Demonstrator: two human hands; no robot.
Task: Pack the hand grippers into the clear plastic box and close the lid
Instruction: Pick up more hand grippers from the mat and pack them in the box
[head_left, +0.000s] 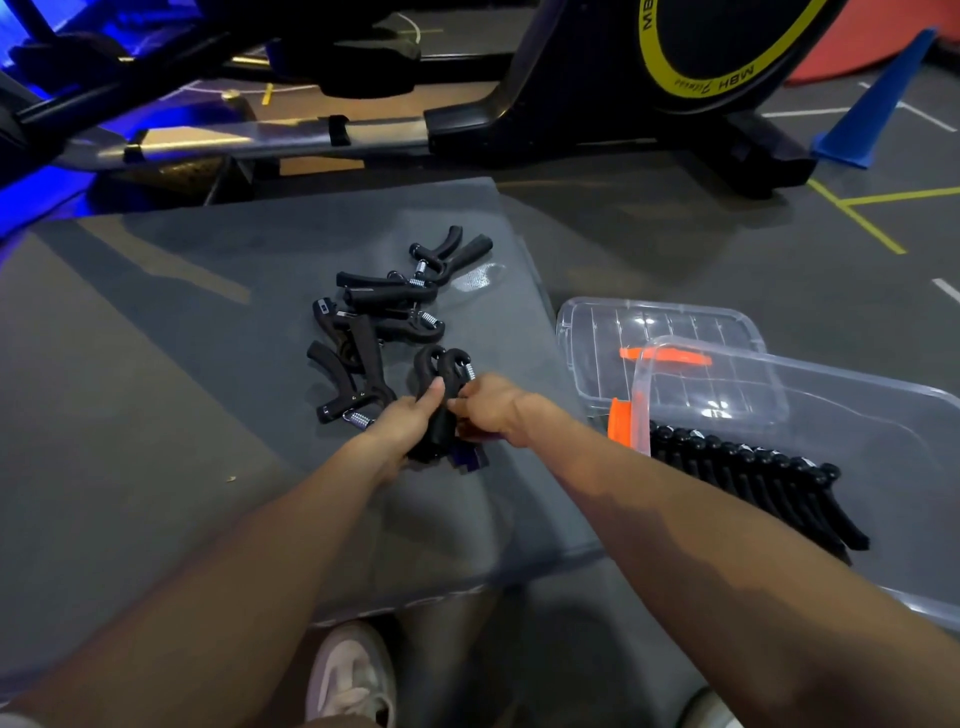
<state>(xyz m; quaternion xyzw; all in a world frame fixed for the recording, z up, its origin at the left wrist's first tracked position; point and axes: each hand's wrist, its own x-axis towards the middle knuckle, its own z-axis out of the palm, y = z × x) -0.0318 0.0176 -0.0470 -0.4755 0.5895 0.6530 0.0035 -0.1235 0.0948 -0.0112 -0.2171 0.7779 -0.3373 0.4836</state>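
While both hands are busy with the same black plastic hand gripper with a steel spring (441, 395), the main risk is a slip. The left hand (402, 423) is wrapped around its handles, and the right hand (485, 408) pinches it near the spring side, though I cannot see exactly which part the right fingers grasp. If the handles are squeezed and one hand lets go, the spring could snap them open and the gripper may jump onto the grey foam mat (182, 364).

Just beyond this gripper lies a loose pile of black hand grippers (379, 312), tangled together. Pulling one out carelessly could drag its neighbours along, toward the edge of the mat.

To the right of the held gripper stands the clear plastic box with orange latches (831, 405). Inside it a neat row of black hand grippers (753, 478) is already packed, leaning one on another. A gripper dropped in roughly may knock this row over, and then the lid might not close flat.

The clear plastic lid (660, 322) lies behind the box, partly hidden by it, still off.
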